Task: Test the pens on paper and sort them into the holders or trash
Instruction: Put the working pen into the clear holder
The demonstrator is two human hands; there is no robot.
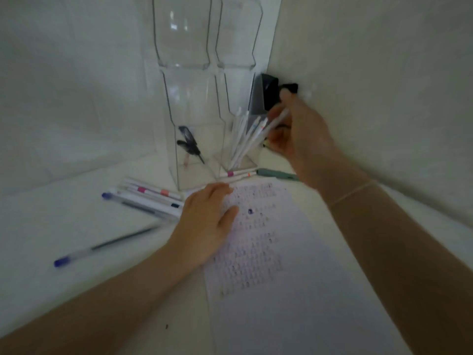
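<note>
Right hand [298,135] pinches white plastic pen [275,123] over right clear acrylic holder [239,149], several pens inside. Left hand [204,221] flat on scribbled white paper [268,252]. Untested pens [151,198] left of it: roughly midway.

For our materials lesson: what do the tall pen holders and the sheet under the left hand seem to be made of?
Pen holders: probably clear acrylic or similar hard plastic, glossy; the wall and the pens inside show through, and the faces carry bright reflections.
Sheet: paper, matt white, flat and thin, marked with rows of pen scribbles. The left hand rests on its edge.
</note>
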